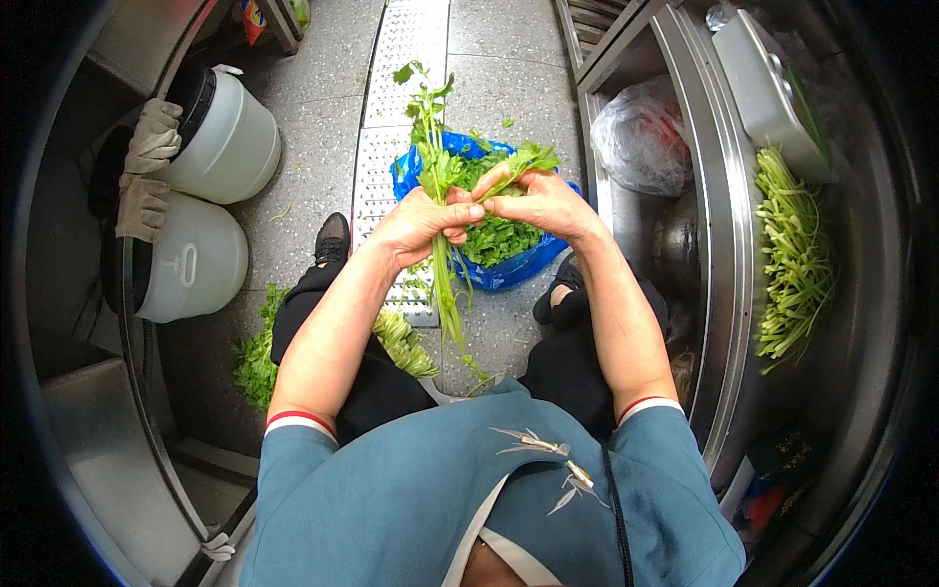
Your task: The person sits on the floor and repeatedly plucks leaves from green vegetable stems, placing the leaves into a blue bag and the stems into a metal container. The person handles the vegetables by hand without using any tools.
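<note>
My left hand [425, 226] is closed around a small bunch of celery stalks [444, 286], whose leafy tops point away from me. From the right, my right hand [539, 205] pinches a leafy celery sprig [530, 160] between thumb and fingers. The fingertips of both hands meet at the bunch. Below them on the floor stands a blue plastic bag [506, 275], open and filled with green celery leaves [499, 238]. More celery [403, 345] lies on the floor by my left leg, with its pale stalk ends towards the middle and its leaves [257, 352] on the far side.
Two white plastic drums [238, 139] stand at left, with work gloves [145, 209] hanging on a rail beside them. A perforated metal drain cover [403, 95] runs along the floor. On the steel counter [733, 220] at right lie trimmed celery stalks [792, 264] near a grey container [766, 88].
</note>
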Demonstrator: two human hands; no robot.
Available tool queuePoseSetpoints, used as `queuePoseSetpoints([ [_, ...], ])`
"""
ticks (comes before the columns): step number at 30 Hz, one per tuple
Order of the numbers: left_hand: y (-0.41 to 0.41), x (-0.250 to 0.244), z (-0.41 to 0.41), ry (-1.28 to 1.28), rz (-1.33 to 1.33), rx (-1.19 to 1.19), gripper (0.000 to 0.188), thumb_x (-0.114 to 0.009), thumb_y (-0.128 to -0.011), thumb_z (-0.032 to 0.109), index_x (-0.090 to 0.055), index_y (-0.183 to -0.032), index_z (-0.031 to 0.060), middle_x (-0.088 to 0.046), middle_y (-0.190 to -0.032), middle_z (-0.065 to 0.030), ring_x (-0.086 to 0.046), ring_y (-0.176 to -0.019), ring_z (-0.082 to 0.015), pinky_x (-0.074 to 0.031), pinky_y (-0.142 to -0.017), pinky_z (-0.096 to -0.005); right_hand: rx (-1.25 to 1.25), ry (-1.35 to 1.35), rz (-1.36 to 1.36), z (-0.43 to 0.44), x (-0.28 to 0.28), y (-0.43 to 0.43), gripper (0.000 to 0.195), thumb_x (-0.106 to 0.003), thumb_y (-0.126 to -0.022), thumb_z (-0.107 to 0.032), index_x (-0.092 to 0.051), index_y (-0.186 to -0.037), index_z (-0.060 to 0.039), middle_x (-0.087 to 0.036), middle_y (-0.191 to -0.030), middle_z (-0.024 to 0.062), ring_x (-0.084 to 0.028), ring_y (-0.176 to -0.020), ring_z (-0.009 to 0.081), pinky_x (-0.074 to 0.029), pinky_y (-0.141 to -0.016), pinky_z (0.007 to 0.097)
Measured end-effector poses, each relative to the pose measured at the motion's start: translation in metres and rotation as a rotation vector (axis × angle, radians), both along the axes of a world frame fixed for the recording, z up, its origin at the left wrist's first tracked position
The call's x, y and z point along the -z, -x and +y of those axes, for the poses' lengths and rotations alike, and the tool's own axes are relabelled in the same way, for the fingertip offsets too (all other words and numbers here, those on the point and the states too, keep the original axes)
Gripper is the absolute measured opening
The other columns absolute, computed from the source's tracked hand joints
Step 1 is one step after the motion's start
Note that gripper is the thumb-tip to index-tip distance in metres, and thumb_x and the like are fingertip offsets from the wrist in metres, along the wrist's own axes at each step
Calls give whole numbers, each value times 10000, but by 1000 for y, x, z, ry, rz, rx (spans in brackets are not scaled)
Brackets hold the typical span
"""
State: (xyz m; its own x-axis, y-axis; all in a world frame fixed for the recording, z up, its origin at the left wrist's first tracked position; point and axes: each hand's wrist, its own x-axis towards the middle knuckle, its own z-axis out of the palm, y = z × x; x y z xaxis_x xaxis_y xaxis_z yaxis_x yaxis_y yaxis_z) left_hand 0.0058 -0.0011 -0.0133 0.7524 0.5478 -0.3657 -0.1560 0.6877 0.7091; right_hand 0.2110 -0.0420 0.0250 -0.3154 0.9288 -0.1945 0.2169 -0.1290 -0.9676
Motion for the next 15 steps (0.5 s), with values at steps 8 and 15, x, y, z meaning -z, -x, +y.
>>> queuePoseSetpoints([
  [8,-8,-4,-6,-310,298,-154,142,-710,-801,108,-622,-853,10,-568,-678,-2,-492,-555,-82,-396,-505,-237,117,40,-258,2,1,4,246,-639,-780,-191,-691,-957,-28,-652,-733,62,-602,-662,90,-486,-608,239],
  [15,-8,-4,-6,-342,364,-157,197,-715,-802,172,-600,-864,24,-555,-692,-4,-487,-565,-91,-401,-523,-231,94,-489,-456,2,10,9,193,-647,-743,-145,-676,-897,-31,-645,-772,126,-644,-710,208,-501,-645,307],
])
